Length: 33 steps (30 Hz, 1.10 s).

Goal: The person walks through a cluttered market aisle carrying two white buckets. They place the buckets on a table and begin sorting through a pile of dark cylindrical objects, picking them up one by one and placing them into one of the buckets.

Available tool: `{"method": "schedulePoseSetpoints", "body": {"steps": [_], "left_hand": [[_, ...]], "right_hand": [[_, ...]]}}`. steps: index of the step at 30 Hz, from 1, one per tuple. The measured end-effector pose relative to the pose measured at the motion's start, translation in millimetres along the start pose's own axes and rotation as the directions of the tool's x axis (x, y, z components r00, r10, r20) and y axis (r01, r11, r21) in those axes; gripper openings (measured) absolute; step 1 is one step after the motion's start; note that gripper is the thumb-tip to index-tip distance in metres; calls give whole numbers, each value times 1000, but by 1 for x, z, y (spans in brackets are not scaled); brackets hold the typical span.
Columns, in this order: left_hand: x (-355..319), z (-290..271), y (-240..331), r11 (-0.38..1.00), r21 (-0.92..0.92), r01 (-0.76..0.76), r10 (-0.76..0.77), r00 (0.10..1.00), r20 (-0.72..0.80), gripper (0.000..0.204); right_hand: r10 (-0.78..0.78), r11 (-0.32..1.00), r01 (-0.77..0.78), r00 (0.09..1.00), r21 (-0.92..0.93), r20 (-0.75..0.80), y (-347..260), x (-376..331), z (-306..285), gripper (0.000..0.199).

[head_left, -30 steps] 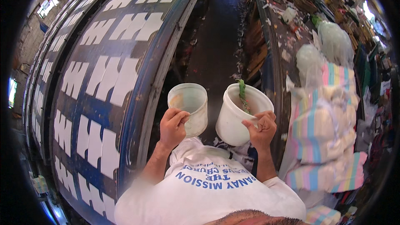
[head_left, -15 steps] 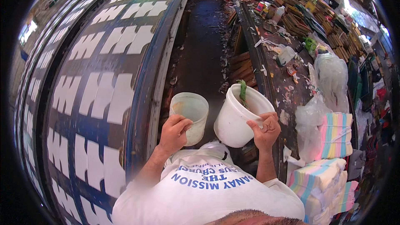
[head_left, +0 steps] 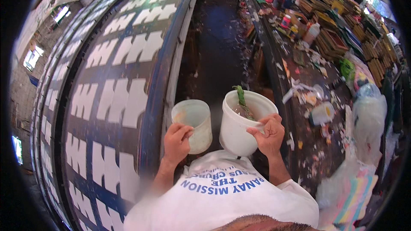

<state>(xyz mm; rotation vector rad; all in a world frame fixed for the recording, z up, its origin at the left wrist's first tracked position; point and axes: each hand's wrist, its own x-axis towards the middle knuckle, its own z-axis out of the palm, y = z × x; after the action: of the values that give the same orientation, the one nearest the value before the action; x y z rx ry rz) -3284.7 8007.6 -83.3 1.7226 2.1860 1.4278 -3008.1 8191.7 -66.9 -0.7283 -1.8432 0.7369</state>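
A translucent tub [head_left: 192,124] is gripped at its 7 o'clock rim by the curled left hand [head_left: 176,142]; a white bucket [head_left: 242,124], just beside it, is pinched at 4 o'clock by the right hand [head_left: 269,134].

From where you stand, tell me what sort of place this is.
Probably a printing or dyeing workshop. A long dark blue table with rows of white cut shapes runs on the left, and a cluttered bench of paint bottles and stacked wooden frames on the right. Both hands hold white plastic buckets.
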Motion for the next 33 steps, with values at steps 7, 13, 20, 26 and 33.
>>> {"method": "schedulePoseSetpoints", "body": {"steps": [7,13,20,26,33], "left_hand": [[173,63,-66,997,31,73,-72,997,-23,21],[331,131,-147,996,-21,86,-85,996,19,20],[528,199,-236,997,-46,-62,64,997,35,18],[683,251,-299,997,-62,-54,60,993,104,19],[852,335,-376,998,-29,-52,54,996,69,19]], "right_hand": [[-110,993,112,993,-29,42,94,181,46,62],[-114,993,113,993,-18,-35,192,327,98,64],[-39,995,30,994,-91,-100,288,498,154,64],[-23,993,5,988,-119,-154,372,632,203,67],[-77,988,64,993,-143,-91,496,790,256,65]]}}
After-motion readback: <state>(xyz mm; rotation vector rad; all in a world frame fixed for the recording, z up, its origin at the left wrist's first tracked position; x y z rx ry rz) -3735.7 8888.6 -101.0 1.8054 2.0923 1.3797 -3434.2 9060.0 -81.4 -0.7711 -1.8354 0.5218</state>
